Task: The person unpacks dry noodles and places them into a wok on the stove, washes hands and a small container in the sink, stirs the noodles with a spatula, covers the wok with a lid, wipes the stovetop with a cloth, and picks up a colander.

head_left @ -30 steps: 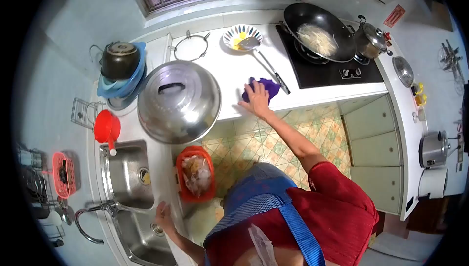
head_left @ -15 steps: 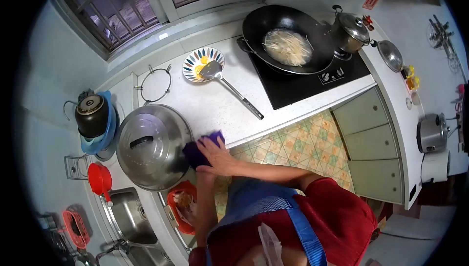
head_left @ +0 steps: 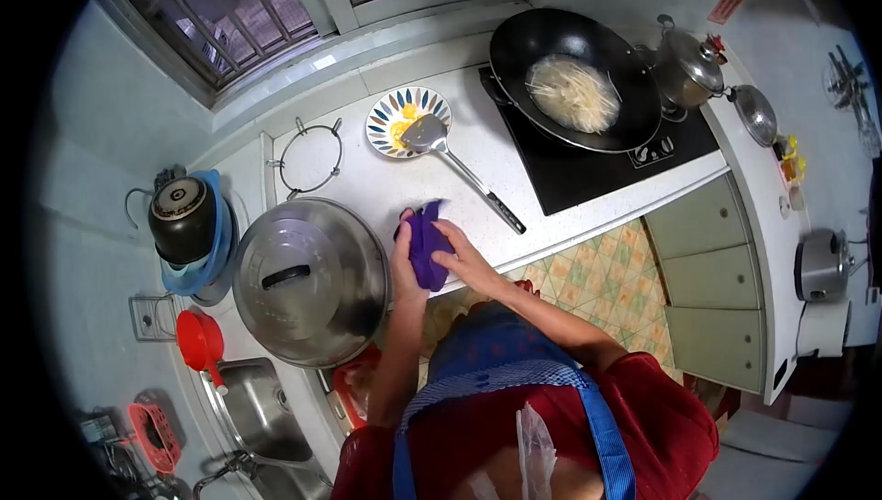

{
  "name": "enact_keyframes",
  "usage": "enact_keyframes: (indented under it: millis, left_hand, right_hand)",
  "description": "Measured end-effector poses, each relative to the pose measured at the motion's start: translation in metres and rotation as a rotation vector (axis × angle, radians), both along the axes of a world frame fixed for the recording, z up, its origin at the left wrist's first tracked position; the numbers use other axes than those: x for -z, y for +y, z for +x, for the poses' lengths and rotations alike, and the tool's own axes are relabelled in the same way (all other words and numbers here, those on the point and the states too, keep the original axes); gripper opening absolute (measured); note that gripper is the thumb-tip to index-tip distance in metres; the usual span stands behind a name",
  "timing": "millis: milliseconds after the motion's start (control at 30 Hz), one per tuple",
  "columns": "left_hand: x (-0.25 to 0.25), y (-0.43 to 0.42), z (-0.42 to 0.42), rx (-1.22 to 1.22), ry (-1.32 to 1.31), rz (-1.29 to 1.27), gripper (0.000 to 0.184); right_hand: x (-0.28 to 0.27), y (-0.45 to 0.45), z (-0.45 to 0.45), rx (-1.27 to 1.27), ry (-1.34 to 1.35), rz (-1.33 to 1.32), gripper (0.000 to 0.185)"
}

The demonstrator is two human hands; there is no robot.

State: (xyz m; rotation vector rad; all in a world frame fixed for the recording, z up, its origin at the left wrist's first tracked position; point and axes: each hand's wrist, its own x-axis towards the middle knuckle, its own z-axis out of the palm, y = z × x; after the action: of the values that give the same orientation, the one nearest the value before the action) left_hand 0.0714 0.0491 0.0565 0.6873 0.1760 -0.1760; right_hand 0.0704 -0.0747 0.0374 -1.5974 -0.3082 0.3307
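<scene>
A purple cloth (head_left: 426, 250) is bunched between both hands above the counter's front edge. My left hand (head_left: 405, 259) grips it from the left, and my right hand (head_left: 467, 261) closes on its right side. Left of them sits a large steel pot lid (head_left: 322, 303) with a black handle. Beyond the cloth, a metal spatula (head_left: 469, 179) rests with its blade in a patterned plate (head_left: 384, 137) that has yellow egg remains. To the right, a black wok (head_left: 524, 41) on the stove holds pale shredded strips (head_left: 577, 96) in liquid.
A wire ring stand (head_left: 338, 156) lies near the window. At left are a blue basin (head_left: 219, 224) with a dark pot, a red ladle (head_left: 197, 339) and a steel sink (head_left: 266, 417). A steel pot (head_left: 684, 68) stands behind the wok; a red bin (head_left: 349, 385) is below.
Both hands have lifted away from the lid's right edge and moved right with the purple cloth. They were crossed together on it before and now hold it from either side. The view has shifted slightly.
</scene>
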Motion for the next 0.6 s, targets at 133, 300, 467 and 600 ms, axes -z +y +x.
enact_keyframes:
  millis: [133,300,467,600]
  left_hand:
    - [-0.043,-0.018,0.000,-0.280,-0.293,0.550,0.047]
    - [-0.073,-0.026,0.033,-0.329,-0.475,0.533,0.056]
    - [-0.039,-0.045,0.029,-0.290,-0.393,0.086,0.051]
    - [-0.011,-0.044,0.009,-0.560,-0.292,1.399,0.053]
  right_hand:
    - [-0.005,-0.005,0.020,0.016,0.770,0.835,0.048]
    - [0.003,-0.007,0.002,-0.135,0.891,0.571,0.035]
    - [0.013,-0.014,0.033,-0.047,0.837,0.735,0.052]
    - [0.067,-0.015,0.082,-0.231,0.352,0.498,0.051]
